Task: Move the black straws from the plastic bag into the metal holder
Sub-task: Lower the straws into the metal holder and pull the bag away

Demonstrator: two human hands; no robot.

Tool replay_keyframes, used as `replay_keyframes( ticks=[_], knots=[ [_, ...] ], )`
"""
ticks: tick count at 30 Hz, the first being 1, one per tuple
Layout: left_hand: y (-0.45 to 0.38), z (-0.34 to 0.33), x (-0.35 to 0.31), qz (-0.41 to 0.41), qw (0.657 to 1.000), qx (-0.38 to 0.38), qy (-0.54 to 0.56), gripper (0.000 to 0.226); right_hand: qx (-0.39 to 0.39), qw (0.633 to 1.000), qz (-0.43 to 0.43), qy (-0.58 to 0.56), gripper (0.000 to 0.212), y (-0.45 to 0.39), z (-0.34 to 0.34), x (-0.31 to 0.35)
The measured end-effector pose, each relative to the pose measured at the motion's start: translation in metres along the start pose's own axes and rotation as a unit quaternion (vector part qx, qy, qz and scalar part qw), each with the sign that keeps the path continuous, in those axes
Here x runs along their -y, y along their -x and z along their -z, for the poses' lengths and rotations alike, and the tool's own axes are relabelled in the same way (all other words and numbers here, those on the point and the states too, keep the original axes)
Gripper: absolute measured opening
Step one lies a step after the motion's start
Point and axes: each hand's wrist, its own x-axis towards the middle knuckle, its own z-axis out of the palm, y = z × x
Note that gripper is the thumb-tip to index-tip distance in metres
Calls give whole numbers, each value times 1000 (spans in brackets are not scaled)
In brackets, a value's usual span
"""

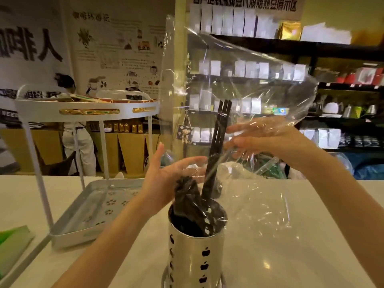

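Note:
A shiny metal holder (195,252) with apple-shaped cutouts stands on the white counter at the bottom centre. Black straws (188,206) fill its mouth, and a few more black straws (218,140) stick up tilted out of it, still inside the clear plastic bag (239,80). The bag billows up and to the right above the holder. My left hand (166,179) is closed around the straw bundle and the bag's lower part just above the holder's rim. My right hand (268,142) is behind the film on the right, fingers spread against the bag.
A white two-tier metal rack (87,110) stands on the counter at left, its lower tray (83,215) close to my left forearm. A green book (12,244) lies at the far left edge. Shelves of packaged goods fill the background; a person stands behind the rack.

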Motion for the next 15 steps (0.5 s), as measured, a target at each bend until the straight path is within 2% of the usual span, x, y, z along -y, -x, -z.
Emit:
replay_keyframes(
  ticks=[3,4,8,11,15],
  knots=[
    [1,5,0,-30,999,27,0,85,-7,1000,-4,-16,27,-1,3,-5],
    [2,3,-1,-37,998,27,-33,83,-6,1000,-11,-20,27,0,2,-6],
    [-2,-3,-6,-67,983,-20,-167,34,-7,1000,-21,-13,37,-1,-1,-13],
    [-5,-2,-6,-88,983,-56,-154,34,-49,997,-36,-43,41,-4,1,-17],
    [-6,4,-13,-124,978,-81,-147,37,-94,993,-44,-51,31,-5,13,-16]
  ],
)
